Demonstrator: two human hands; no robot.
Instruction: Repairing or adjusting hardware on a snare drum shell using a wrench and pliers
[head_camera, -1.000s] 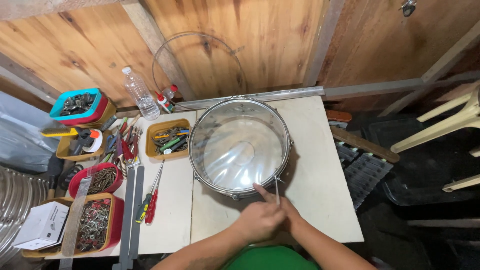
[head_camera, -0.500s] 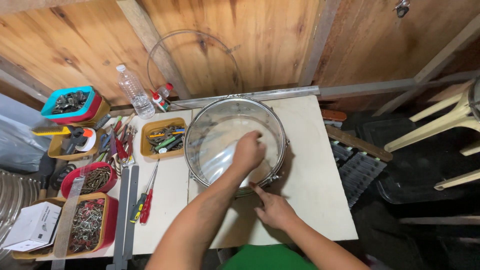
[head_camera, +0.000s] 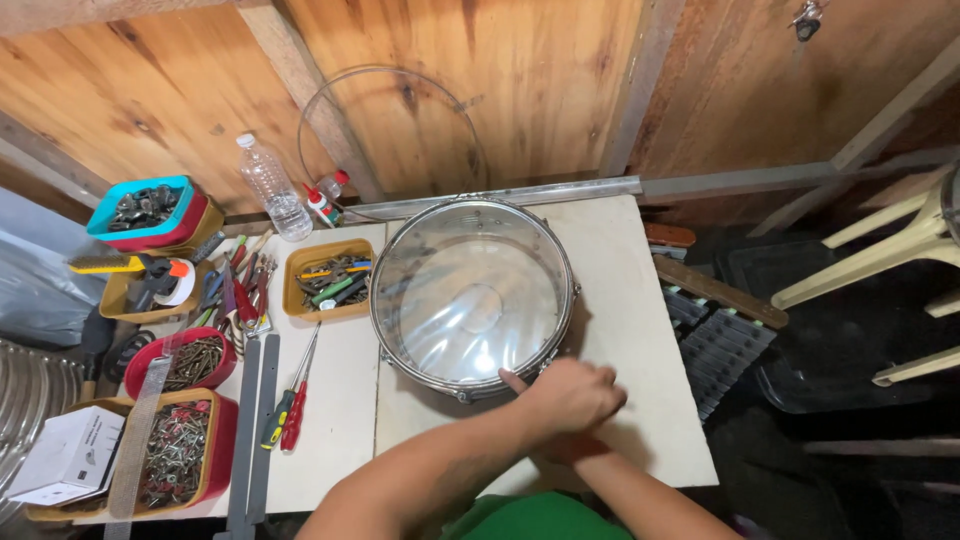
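Left of the pale bench (head_camera: 640, 300): a clear plastic bottle (head_camera: 270, 188) upright against the wooden plank wall (head_camera: 520, 90), a yellow tray of hand tools (head_camera: 327, 279) nearby, a red bowl of screws (head_camera: 192, 360) below a teal tub of metal parts (head_camera: 143, 206). Two red-handled screwdrivers (head_camera: 288, 415) flat beside grey metal strips (head_camera: 256, 420). White plastic chair (head_camera: 880, 260) at far right.

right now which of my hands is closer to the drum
Left. The left hand lies at the near rim of the drum, thumb touching its clear head. The right hand is mostly hidden beneath it; what shows sits farther back over the table.
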